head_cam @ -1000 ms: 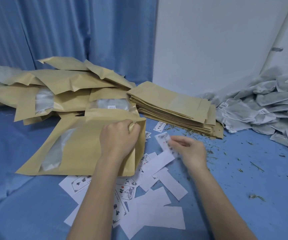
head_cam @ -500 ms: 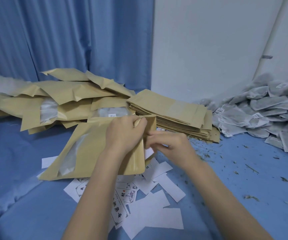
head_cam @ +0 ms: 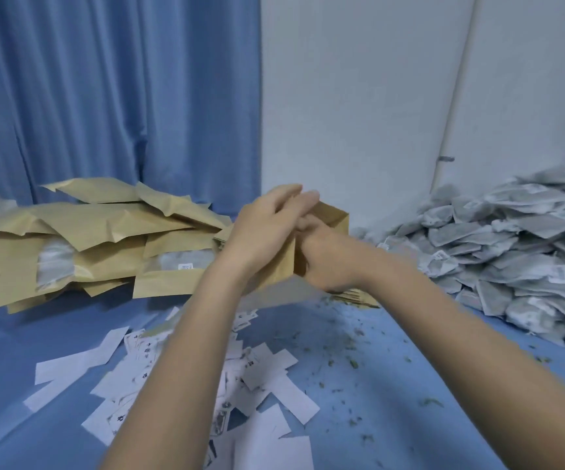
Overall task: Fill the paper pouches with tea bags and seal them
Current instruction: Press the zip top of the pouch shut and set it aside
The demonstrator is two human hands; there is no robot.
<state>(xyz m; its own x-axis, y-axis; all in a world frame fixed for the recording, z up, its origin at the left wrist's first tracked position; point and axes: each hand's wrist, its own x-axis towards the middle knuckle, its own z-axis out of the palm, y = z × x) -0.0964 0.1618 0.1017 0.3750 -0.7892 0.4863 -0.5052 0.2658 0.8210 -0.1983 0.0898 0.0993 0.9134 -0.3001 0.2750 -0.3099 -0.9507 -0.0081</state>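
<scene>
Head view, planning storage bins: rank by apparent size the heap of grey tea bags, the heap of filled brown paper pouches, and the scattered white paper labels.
1. Heap of filled brown paper pouches and heap of grey tea bags: alike, unranked.
2. Scattered white paper labels: nearer the camera, unsure.

Blue pleated curtain [head_cam: 104,96] hangs across the left side, folds running straight down to the surface. Right of it, a plain white wall [head_cam: 349,96], with a pale pipe [head_cam: 457,86] slanting up it. Below, a blue cloth [head_cam: 410,385] covers the work surface, under soft, even light.
</scene>
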